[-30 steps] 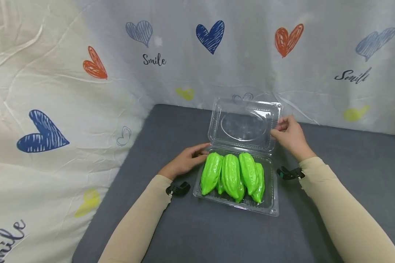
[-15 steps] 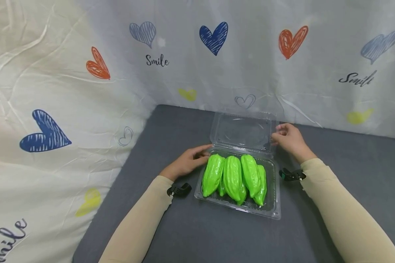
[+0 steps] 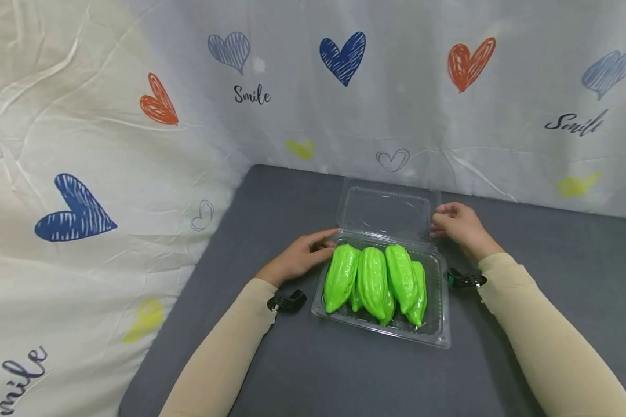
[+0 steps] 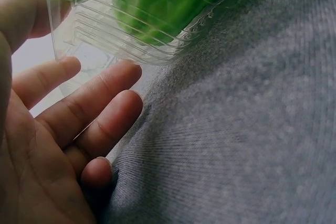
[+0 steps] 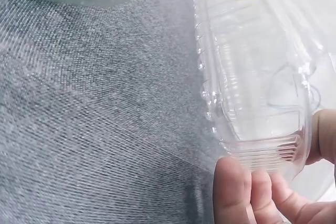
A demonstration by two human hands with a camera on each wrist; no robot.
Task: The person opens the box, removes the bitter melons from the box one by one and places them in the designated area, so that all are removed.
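A clear plastic clamshell box [image 3: 379, 331] rests on the grey surface, its hinged lid [image 3: 383, 211] swung back toward the curtain. Several glossy, bright green, ridged pods [image 3: 372, 281] fill the lower tray side by side, some partly under others. At the hinge end of the tray's left side, my left hand [image 3: 294, 258] holds the edge. The left wrist view has its thumb at the clear rim and fingertips [image 4: 128, 72] by the ribbed wall. My right hand [image 3: 461, 229] pinches the lid's right side; in the right wrist view, its fingers [image 5: 231, 184] meet the ribbed edge.
A white curtain [image 3: 292, 116] printed with hearts and "Smile" hangs behind and to the left of the grey cloth surface [image 3: 334, 376]. Each wrist wears a black strap [image 3: 287, 301] over a beige sleeve.
The lid has swung further back and down, away from the tray, with my right hand lowering along with it. My left hand stays at the tray's left side. The view has shifted slightly.
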